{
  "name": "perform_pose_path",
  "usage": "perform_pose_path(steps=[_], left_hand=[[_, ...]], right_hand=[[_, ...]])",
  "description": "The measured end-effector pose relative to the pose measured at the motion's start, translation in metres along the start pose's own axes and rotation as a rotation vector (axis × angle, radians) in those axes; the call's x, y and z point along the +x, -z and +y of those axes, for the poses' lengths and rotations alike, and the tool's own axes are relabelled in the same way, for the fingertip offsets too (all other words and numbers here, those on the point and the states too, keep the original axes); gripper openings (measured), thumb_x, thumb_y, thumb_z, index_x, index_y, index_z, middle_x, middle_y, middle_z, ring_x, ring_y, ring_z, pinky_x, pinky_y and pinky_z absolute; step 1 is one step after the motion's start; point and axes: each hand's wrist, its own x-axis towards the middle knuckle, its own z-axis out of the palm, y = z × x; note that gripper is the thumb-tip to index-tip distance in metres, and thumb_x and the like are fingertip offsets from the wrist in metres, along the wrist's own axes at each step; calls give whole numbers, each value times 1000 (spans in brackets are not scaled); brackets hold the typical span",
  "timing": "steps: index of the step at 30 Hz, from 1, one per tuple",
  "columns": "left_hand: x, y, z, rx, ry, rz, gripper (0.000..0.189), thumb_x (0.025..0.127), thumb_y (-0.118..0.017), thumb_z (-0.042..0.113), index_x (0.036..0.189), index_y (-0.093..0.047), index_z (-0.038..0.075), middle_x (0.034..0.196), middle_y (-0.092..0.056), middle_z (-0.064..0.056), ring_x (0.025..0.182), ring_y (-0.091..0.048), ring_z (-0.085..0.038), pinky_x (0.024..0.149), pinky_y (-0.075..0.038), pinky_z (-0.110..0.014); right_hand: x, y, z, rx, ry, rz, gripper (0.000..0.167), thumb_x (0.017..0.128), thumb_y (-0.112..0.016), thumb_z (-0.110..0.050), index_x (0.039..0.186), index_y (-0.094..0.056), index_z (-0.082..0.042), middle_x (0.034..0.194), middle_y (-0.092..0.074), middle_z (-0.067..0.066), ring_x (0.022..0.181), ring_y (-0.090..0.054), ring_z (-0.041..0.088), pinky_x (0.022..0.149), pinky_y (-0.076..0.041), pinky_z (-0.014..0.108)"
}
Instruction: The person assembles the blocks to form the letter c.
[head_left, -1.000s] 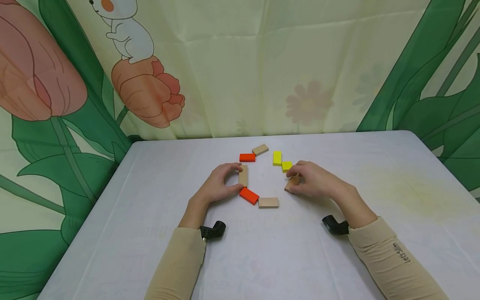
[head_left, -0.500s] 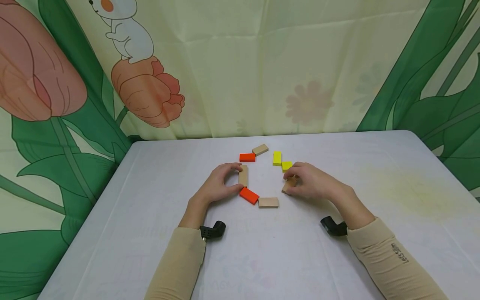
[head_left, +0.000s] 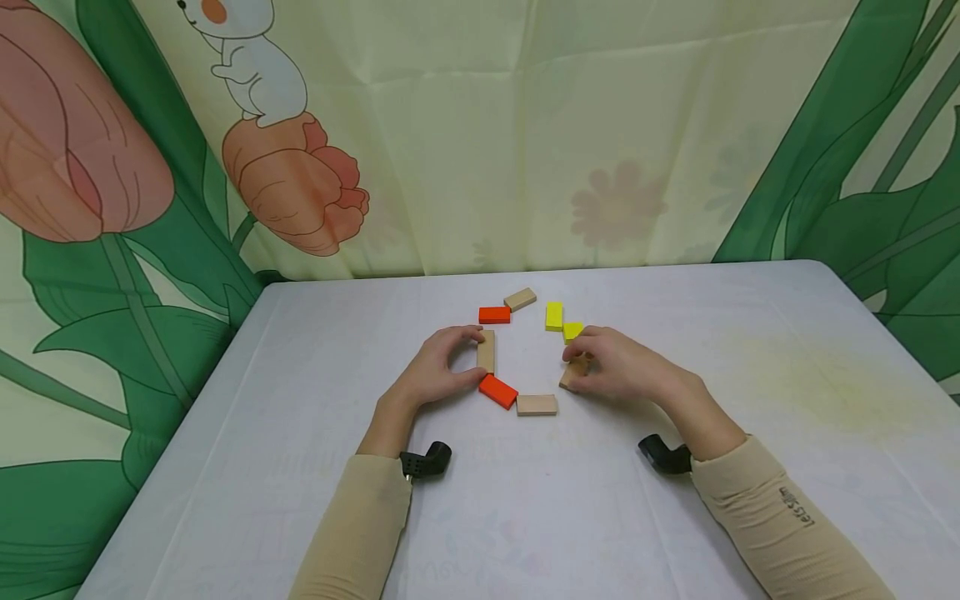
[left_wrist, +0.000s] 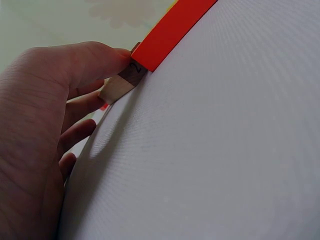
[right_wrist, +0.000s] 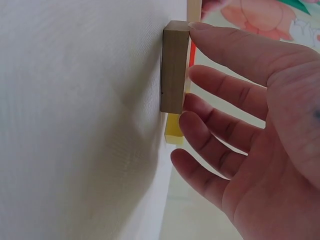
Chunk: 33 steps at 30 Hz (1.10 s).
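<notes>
My left hand [head_left: 442, 364] holds a plain wooden block [head_left: 487, 352] by its two ends, thumb at the near end and fingertips at the far one. A red block [head_left: 498, 392] touches that near end, beside the thumb, and also shows in the left wrist view [left_wrist: 175, 32]. On the other side of the ring, my right hand [head_left: 626, 364] grips another plain wooden block [right_wrist: 175, 70] lying slanted on the cloth, its far end partly covered by the fingers. Just beyond those fingers lies a yellow block [head_left: 572, 332]. A pale wooden block [head_left: 537, 406] lies between the hands, nearer me.
At the back of the ring are a second red block [head_left: 494, 315], a tilted wooden block [head_left: 520, 299] and an upright-lying yellow block [head_left: 554, 317]. A white cloth [head_left: 480, 517] covers the table. Behind its far edge hangs a printed curtain [head_left: 465, 167].
My right hand has slid the wooden block a little left and toward me, away from the yellow block. The left hand and the other blocks have stayed in place.
</notes>
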Motion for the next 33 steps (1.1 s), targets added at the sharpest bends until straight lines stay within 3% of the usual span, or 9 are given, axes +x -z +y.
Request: perform_pose_path(steps=[14,33], left_hand=[[0,0,0,3,22,-3,44,86,-75,26,126,-62,15,143,-55,-2,135,-43,-21,115,-30,-43],[0,0,1,9,29,-8,44,86,-75,27,127,-62,16,144,-54,-1,136,-42,-21,115,-30,-45]], right_hand=[[-1,-2,1,-22,15,-27,39,84,-81,-23,118,-69,-8,117,-59,8,108,-53,28,95,-48,46],[-3,-1,-1,-34,64,0,37,84,-81,-20,117,-69,-6,113,-61,5,104,-55,25,93,-49,43]])
